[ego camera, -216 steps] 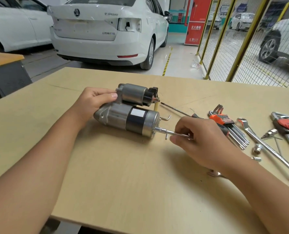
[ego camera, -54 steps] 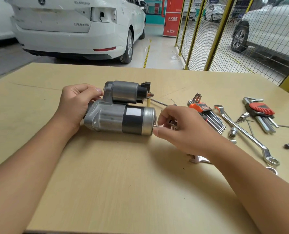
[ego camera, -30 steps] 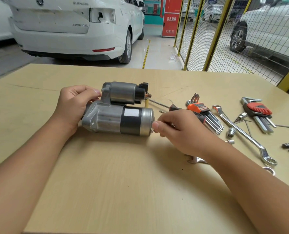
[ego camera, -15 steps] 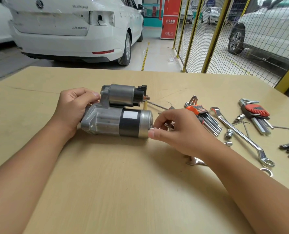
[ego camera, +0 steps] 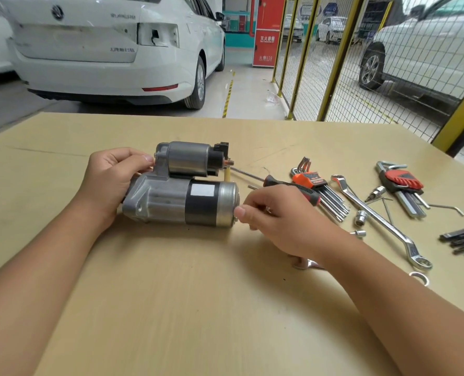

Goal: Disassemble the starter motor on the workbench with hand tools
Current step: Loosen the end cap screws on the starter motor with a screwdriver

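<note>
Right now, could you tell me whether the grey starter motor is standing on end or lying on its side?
Lying on its side: the grey starter motor rests lengthwise on the wooden workbench.

A grey-and-black cylindrical metal starter motor lay on its side mid-bench on the pale wooden bench. The left hand gripped its cast nose end, while the right hand pinched at its rear cap. Chrome wrenches and hex-key sets lay toward the right edge.

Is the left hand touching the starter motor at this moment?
Touching. The head view shows the left hand wrapped around the starter motor's grey nose end, its fingers lying against the housing with no gap.
</note>
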